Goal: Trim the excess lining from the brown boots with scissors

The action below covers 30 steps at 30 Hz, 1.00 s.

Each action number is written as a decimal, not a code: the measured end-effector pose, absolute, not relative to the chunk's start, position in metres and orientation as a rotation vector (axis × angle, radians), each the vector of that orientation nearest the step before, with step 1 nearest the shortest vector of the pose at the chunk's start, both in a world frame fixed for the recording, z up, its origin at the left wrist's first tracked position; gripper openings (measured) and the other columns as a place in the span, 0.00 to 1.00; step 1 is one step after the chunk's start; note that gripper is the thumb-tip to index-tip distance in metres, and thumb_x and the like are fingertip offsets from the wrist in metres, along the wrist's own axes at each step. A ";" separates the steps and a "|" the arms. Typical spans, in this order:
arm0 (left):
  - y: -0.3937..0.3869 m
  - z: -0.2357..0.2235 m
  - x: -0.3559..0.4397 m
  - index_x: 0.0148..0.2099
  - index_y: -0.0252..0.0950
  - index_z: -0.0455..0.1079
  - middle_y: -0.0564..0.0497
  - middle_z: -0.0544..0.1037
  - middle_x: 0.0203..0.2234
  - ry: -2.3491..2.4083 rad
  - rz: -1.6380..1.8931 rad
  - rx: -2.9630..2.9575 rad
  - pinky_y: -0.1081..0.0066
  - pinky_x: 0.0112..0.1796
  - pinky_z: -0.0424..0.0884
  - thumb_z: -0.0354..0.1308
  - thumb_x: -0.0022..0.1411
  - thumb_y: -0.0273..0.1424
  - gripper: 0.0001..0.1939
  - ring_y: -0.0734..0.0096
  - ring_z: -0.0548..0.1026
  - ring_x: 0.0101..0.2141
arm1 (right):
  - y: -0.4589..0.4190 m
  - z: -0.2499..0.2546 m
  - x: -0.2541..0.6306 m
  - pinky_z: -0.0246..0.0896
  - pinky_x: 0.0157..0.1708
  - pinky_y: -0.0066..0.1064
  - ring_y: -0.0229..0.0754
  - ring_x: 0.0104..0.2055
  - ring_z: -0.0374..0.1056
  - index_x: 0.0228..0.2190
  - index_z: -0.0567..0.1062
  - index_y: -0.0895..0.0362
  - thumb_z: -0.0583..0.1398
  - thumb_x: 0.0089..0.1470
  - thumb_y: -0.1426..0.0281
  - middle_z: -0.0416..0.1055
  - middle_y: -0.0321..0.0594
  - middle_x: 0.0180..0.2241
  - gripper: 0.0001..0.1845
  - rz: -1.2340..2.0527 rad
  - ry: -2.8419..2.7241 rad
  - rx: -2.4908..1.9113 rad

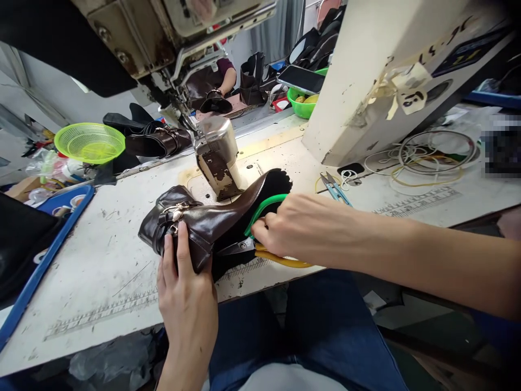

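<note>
A dark brown leather shoe upper with a metal buckle lies on the white worktable, in front of the sewing machine's post. My left hand grips its near edge, fingers curled over the leather by the buckle. My right hand is closed on scissors with a green and a yellow handle loop. Their blades point left under the upper's edge.
A sewing machine head hangs over the table. Thread snips and coiled cords lie to the right. Behind are more brown uppers, a yellow-green basket, a green bowl, another person's hand. A blue tray sits left.
</note>
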State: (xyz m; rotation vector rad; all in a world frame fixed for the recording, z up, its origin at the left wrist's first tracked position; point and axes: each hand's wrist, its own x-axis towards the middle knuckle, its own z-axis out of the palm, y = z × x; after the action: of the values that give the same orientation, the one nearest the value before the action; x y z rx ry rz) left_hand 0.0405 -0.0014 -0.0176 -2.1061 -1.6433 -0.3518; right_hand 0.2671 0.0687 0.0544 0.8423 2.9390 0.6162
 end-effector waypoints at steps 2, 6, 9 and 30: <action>-0.002 -0.017 0.042 0.47 0.38 0.78 0.46 0.43 0.72 -1.656 -0.365 -2.098 0.42 0.56 0.68 0.55 0.65 0.22 0.13 0.36 0.54 0.67 | 0.065 0.054 0.268 0.34 0.19 0.34 0.40 0.17 0.58 0.26 0.70 0.57 0.56 0.47 0.86 0.67 0.36 0.16 0.13 0.602 2.911 0.823; -0.004 -0.019 0.042 0.45 0.38 0.77 0.45 0.49 0.71 -1.681 -0.428 -2.074 0.44 0.57 0.67 0.56 0.65 0.22 0.12 0.39 0.55 0.67 | 0.052 0.034 0.278 0.30 0.21 0.35 0.40 0.19 0.62 0.29 0.72 0.58 0.58 0.53 0.80 0.69 0.37 0.19 0.06 0.505 2.992 0.999; -0.004 -0.021 0.041 0.46 0.39 0.77 0.47 0.49 0.71 -1.679 -0.464 -2.070 0.43 0.58 0.66 0.57 0.64 0.23 0.11 0.39 0.56 0.67 | 0.043 0.019 0.284 0.28 0.22 0.34 0.41 0.20 0.65 0.32 0.72 0.58 0.63 0.56 0.69 0.71 0.38 0.21 0.05 0.414 2.997 1.182; 0.003 -0.010 0.051 0.41 0.35 0.75 0.38 0.59 0.65 -1.719 -0.555 -2.029 0.41 0.51 0.69 0.54 0.67 0.27 0.08 0.34 0.63 0.62 | -0.009 -0.008 0.240 0.35 0.21 0.35 0.46 0.24 0.70 0.35 0.74 0.57 0.64 0.53 0.67 0.75 0.40 0.26 0.08 -0.078 2.786 1.874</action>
State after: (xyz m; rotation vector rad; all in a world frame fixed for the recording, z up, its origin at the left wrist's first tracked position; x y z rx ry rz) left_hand 0.0514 0.0031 -0.0097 -2.0291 -1.7191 -0.5551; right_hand 0.2399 -0.0085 -0.0080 1.8745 2.7862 -0.0781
